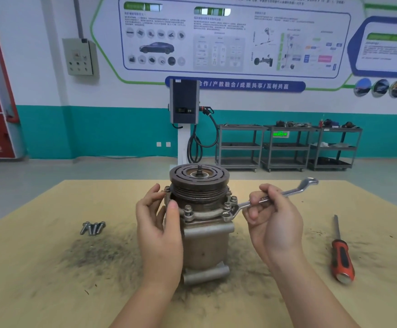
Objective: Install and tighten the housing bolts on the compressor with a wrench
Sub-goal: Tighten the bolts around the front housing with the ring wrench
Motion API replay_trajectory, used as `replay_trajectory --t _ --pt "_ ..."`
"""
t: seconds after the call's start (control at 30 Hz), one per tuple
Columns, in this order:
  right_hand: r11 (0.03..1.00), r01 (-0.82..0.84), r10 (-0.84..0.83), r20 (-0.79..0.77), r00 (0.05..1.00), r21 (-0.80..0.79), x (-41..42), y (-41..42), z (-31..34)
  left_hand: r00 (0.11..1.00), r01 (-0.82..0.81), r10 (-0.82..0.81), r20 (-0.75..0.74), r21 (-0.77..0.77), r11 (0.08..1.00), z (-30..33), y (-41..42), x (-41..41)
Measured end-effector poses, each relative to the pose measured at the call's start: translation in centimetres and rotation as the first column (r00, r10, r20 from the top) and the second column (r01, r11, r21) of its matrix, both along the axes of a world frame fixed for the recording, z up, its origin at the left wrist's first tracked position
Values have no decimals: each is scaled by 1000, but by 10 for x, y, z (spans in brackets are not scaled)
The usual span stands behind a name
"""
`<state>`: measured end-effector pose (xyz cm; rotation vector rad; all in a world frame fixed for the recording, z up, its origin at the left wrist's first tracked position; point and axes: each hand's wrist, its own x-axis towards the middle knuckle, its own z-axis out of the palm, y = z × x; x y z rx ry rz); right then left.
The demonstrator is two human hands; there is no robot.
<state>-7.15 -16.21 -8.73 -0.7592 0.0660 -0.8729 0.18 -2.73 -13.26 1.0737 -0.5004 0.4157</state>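
Observation:
A metal compressor (205,245) stands upright on the table, its dark grooved pulley (199,183) on top. Several housing bolts (188,210) stick up from the flange below the pulley. My left hand (158,223) holds the compressor's left side, thumb and fingers around the flange edge by a bolt. My right hand (273,216) grips the shaft of a silver wrench (294,191). The wrench's ring end sits on a bolt at the flange's right front (227,217), and its open end points up and to the right.
Several loose bolts (93,227) lie on the tan table cover (51,280) to the left. A red-handled screwdriver (341,256) lies at the right. Dark grit is scattered around the compressor. Beyond the table stand a charging post (184,102) and grey shelf carts (287,147).

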Motion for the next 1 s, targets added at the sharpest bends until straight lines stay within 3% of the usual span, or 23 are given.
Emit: replay_trajectory --t 0.17,0.33,0.43,0.6,0.7,0.8,0.93,1.0 --pt "993 110 -104 137 985 -35 -2 1 1 996 -40 43 -73 37 998 -1 1 10" --pt "984 155 -146 101 984 -92 -1 -2 2 993 -117 119 -5 130 985 -1 3 9" --pt "992 112 -107 85 991 -59 2 -4 1 988 -157 156 17 170 973 0 4 9" --pt "992 -79 80 2 997 96 5 -9 0 992 -124 127 -26 85 989 2 6 9" --pt "991 125 -123 45 991 -53 3 -1 -3 999 -38 39 -20 56 998 0 4 5" --pt "864 423 -377 204 903 -275 1 17 -11 998 -70 70 2 62 996 -2 3 8" --pt "725 576 -485 316 816 -377 0 33 -19 997 -72 73 -20 60 996 -3 2 9" --pt "580 643 -505 399 766 -500 0 37 -24 996 -91 91 -1 74 993 -3 3 9"
